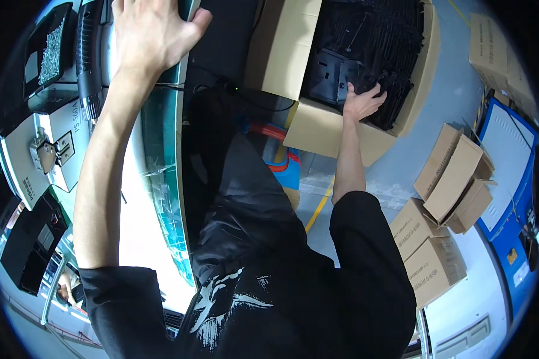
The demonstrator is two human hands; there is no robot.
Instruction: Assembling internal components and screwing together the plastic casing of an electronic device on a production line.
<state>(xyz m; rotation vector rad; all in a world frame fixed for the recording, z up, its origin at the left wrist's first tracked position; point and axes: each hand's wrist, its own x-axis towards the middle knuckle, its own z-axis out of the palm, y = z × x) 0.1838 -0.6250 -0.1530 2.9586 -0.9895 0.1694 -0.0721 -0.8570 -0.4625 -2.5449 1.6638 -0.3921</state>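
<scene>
My right hand (364, 105) reaches into an open cardboard box (317, 127) at the upper right. Its thumb and fingers are apart, over the near end of the black plastic parts (395, 36) packed in rows there. Just left of that hand lies a black plastic housing (329, 75) with small slots; whether the fingertips touch any part is hard to see. At the top left, my left hand (156, 36) is over the workbench edge (179, 119), back up and thumb stretched out. The upper picture edge cuts off its fingertips, and nothing shows in it.
A black electric screwdriver (88, 60) hangs left of my left forearm, near a tray of small screws (51, 54). A white machine (66, 140) stands beyond. Cardboard boxes (431, 263) are stacked at right, beside a blue-framed cabinet (509, 161). A red-and-blue object (284, 167) is below the open box.
</scene>
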